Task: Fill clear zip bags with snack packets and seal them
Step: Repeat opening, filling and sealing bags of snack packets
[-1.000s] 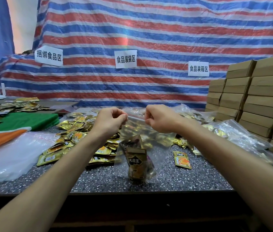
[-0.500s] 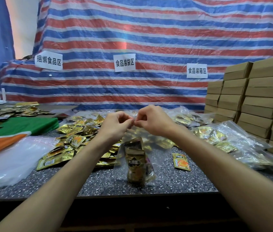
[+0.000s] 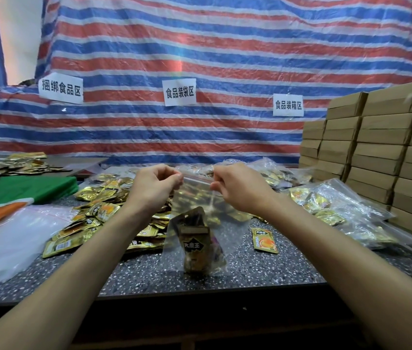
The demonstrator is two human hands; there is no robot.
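A clear zip bag point(image 3: 200, 198) hangs upright over the speckled table point(image 3: 263, 269), with its bottom resting on the surface. Inside it stand a few gold and brown snack packets point(image 3: 195, 243). My left hand point(image 3: 154, 185) pinches the left end of the bag's red zip strip. My right hand point(image 3: 237, 185) pinches the strip's right end. The strip is stretched between the two hands. A heap of loose gold snack packets point(image 3: 104, 210) lies to the left behind the bag. One single packet point(image 3: 264, 239) lies flat to the right.
Filled clear bags point(image 3: 326, 205) are piled at the right. Stacked cardboard boxes point(image 3: 376, 147) rise behind them. Empty clear bags point(image 3: 5, 238) lie at the left, next to a green and orange cloth point(image 3: 23, 190). A striped tarp point(image 3: 200, 59) with paper signs hangs behind.
My hands came close together at the middle of the zip strip half a second ago, then moved apart to its ends. The bag has stayed in place.
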